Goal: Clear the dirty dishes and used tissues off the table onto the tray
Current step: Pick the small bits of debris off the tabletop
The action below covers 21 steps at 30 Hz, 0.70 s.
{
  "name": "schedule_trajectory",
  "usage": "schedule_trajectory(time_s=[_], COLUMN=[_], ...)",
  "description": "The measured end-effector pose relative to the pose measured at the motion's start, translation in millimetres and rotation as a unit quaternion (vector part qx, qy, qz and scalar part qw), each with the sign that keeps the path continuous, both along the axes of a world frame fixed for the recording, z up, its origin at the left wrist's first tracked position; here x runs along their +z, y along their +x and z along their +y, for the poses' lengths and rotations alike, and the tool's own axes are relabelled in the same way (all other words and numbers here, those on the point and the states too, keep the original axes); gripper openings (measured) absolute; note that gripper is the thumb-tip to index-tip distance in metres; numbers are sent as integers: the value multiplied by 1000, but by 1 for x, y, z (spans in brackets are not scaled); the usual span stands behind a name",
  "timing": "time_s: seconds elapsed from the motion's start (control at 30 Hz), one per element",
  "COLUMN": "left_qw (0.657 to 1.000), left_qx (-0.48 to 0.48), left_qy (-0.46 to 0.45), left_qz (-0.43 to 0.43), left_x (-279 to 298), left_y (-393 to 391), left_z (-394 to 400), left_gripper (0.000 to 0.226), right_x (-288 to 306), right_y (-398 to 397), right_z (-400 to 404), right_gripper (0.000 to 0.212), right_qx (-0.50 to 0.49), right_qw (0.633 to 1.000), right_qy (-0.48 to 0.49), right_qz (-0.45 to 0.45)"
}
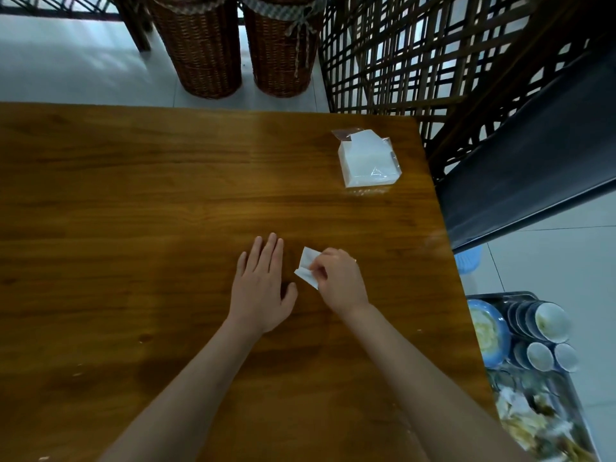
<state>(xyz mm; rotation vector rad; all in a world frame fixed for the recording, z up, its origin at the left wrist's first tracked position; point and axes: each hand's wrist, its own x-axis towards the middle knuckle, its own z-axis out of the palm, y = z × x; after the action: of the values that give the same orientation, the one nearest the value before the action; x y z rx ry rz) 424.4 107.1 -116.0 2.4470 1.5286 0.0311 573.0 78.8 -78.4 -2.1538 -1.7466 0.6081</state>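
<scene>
- A small white folded tissue [307,266] lay on the brown wooden tabletop [166,195], pinched at its right edge by the curled fingers of the right hand [336,278].
- The tissue sat between the two hands, just right of the left hand [261,288], and the two did not appear to touch.
- The tissue looked flat and creased, with one corner pointing away from the person and another toward the left hand.
- The left hand rested palm down on the tabletop, fingers straight and close together, holding nothing.
- Farther off, near the tabletop's far right corner, stood a clear plastic pack of white napkins [366,160].
- Beyond the tabletop's right edge sat a dark metal tray [580,408] carrying a blue plate [490,331], stacked blue-and-white bowls [546,323] and crumpled food-soiled scraps [533,418].
</scene>
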Motion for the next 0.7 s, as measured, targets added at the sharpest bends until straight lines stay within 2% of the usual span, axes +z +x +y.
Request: schedule_trajectory(time_s=[0.17, 0.3, 0.53, 0.7], left_qw=[1000, 999, 996, 995], left_qx=[1, 3, -63, -84], left_qy=[-8, -5, 14, -2], left_qz=[1, -46, -53, -54], left_x=[7, 24, 34, 20], left_y=[-2, 13, 73, 92], left_z=[2, 9, 49, 59], left_gripper=[73, 69, 61, 54], right_x=[7, 25, 32, 22], right_y=[4, 36, 102, 129], right_z=[-14, -13, 37, 69], right_gripper=[20, 18, 16, 18], right_qx=[-4, -93, -167, -195], right_qw=[999, 995, 982, 977], right_qy=[-42, -2, 30, 17], right_qz=[-2, -24, -80, -84])
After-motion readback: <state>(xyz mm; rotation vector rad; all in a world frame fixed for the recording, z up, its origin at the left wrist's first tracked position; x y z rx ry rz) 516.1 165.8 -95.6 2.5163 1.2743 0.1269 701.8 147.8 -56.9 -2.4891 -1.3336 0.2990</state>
